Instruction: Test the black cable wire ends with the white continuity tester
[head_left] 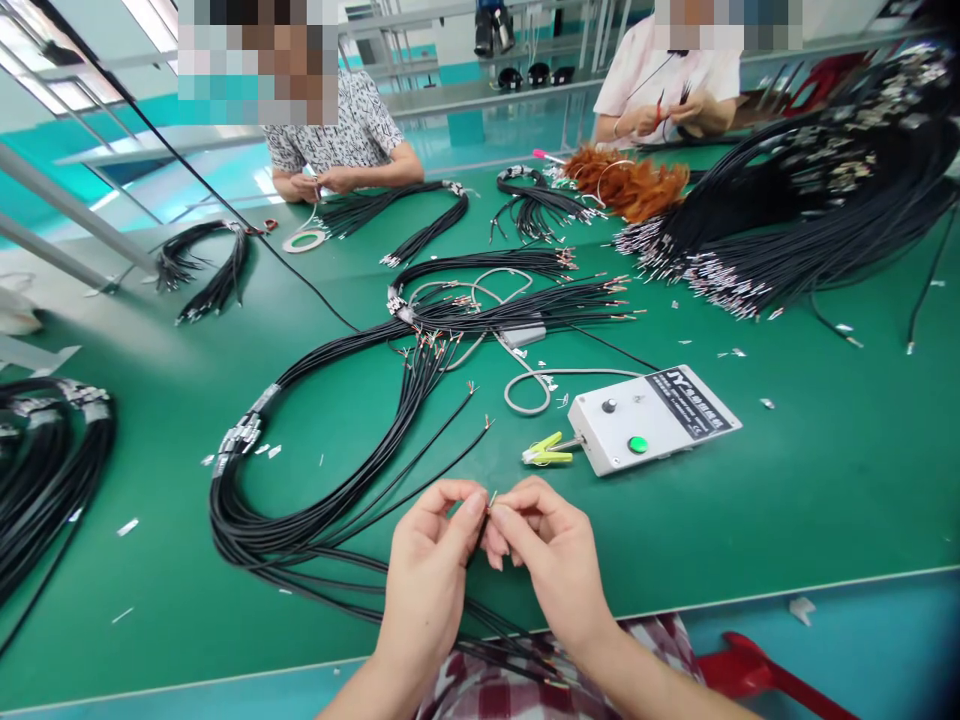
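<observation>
Near the table's front edge, my left hand (431, 550) pinches a black cable (478, 542) close to its stripped end. Thumb and fingertips of my right hand (556, 545) close on the thin wires at that same end, and the two hands almost touch. The fingertips partly hide the wires. Left of my hands curves a bundle of black cables (225, 500), bound with white labels (244, 435) and with bare coloured wires at its ends. Beyond my right hand lies a white device (622, 430) with a lit green button and a yellow clip (547, 450).
More cable bundles lie at the left (90, 470), in the middle (517, 300) and piled high at the right (810, 200). A roll of tape (304, 241) and orange frayed material (626, 180) sit farther back. Two people work across the green table (825, 480).
</observation>
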